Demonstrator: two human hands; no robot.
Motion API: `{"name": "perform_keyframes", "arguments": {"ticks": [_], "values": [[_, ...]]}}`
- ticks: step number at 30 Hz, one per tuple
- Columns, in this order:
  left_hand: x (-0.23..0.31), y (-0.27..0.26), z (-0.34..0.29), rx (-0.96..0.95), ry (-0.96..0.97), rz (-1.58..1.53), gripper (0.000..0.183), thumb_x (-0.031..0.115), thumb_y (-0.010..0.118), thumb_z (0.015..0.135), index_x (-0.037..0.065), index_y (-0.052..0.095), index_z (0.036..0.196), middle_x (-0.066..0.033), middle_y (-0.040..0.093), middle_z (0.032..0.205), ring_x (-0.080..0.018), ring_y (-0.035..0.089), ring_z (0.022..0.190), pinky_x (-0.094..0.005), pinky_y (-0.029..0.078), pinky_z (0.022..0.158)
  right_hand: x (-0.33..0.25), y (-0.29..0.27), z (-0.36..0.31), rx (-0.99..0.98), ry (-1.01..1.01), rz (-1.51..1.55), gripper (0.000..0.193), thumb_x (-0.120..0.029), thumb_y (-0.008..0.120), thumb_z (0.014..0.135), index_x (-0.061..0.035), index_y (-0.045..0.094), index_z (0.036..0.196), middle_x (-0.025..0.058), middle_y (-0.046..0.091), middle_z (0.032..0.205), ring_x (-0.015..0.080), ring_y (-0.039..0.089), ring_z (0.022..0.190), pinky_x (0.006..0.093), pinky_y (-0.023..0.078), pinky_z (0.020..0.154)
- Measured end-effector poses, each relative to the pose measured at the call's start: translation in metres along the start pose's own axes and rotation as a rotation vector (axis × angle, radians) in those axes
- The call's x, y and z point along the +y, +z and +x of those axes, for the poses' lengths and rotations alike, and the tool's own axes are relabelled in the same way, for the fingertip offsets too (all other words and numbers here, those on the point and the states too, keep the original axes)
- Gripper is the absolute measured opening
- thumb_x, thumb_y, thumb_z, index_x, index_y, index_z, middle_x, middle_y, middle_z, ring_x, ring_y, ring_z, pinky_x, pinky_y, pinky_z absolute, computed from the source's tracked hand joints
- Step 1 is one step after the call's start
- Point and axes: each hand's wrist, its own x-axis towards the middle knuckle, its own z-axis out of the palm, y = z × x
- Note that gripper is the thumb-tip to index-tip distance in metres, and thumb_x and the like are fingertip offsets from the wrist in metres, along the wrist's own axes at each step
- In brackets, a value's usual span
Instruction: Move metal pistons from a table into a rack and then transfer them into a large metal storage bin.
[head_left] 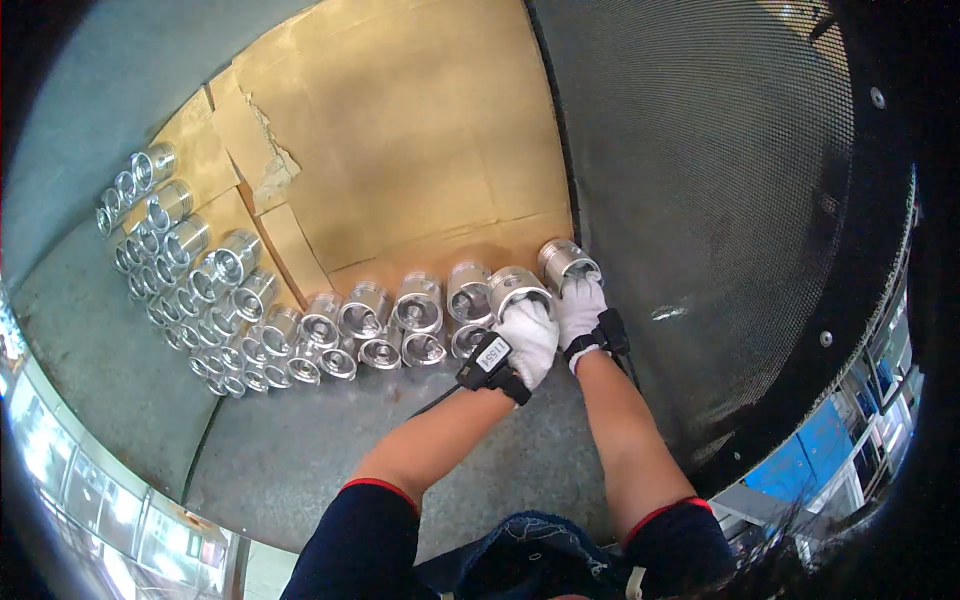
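My left hand (pixel 528 342), in a white glove, is closed on the open lower rim of a silver piston (pixel 511 282) at the right end of the row. Just right of it, my right hand (pixel 582 308), also gloved, has its fingers at the rim of another piston (pixel 560 257) that lies beside the dark mesh wall. The fingertips of both hands are partly hidden inside or behind the rims. Next to my left hand lies a further piston (pixel 467 285), one of several stacked on their sides with their hollow ends toward me.
Rows of pistons (pixel 186 240) run along the left side. Brown cardboard (pixel 420 130), torn at the left, lies behind the front row. A dark mesh wall (pixel 690 200) rises at the right, and a grey wall (pixel 110 90) at the left. Grey floor (pixel 300 440) lies nearer me.
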Motion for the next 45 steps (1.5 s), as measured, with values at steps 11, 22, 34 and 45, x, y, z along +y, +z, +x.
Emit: {"name": "perform_keyframes", "arguments": {"ticks": [11, 22, 34, 45], "values": [[0.011, 0.018, 0.024, -0.055, -0.303, -0.199, 0.034, 0.031, 0.053, 0.092, 0.003, 0.063, 0.107, -0.0160, 0.063, 0.107, -0.0352, 0.058, 0.100, -0.0418, 0.050, 0.085, 0.008, -0.011, 0.000, -0.073, -0.114, -0.163, 0.032, -0.030, 0.069, 0.080, -0.0053, 0.061, 0.099, 0.0136, 0.062, 0.094, 0.0316, 0.059, 0.097, 0.0446, 0.042, 0.096], [-0.012, 0.050, -0.015, 0.181, 0.074, -0.034, 0.040, 0.014, 0.057, 0.083, -0.004, 0.060, 0.118, -0.0243, 0.054, 0.130, -0.0418, 0.050, 0.124, -0.0514, 0.040, 0.110, -0.009, -0.003, -0.002, -0.124, 0.045, -0.029, 0.036, -0.029, 0.064, 0.085, -0.0038, 0.059, 0.110, 0.0190, 0.062, 0.110, 0.0366, 0.055, 0.110, 0.0470, 0.040, 0.104], [-0.196, -0.028, -0.132, 0.170, 0.101, -0.125, 0.050, 0.014, 0.066, 0.071, 0.012, 0.065, 0.121, -0.0126, 0.055, 0.121, -0.0369, 0.055, 0.117, -0.0476, 0.051, 0.096, -0.160, -0.101, 0.004, -0.199, -0.490, 0.122, 0.007, -0.023, 0.063, 0.078, -0.0166, 0.065, 0.077, 0.0054, 0.059, 0.085, 0.0263, 0.059, 0.089, 0.0418, 0.049, 0.080], [-0.244, 0.080, -0.146, 0.105, -0.106, 0.248, 0.024, 0.021, 0.066, 0.081, 0.011, 0.067, 0.102, -0.0129, 0.064, 0.103, -0.0315, 0.062, 0.101, -0.0465, 0.051, 0.084, -0.243, 0.053, -0.013, -0.325, -0.467, -0.232, 0.028, -0.030, 0.053, 0.091, -0.0144, 0.071, 0.106, 0.0175, 0.063, 0.113, 0.0369, 0.058, 0.108, 0.0589, 0.036, 0.096]]}}
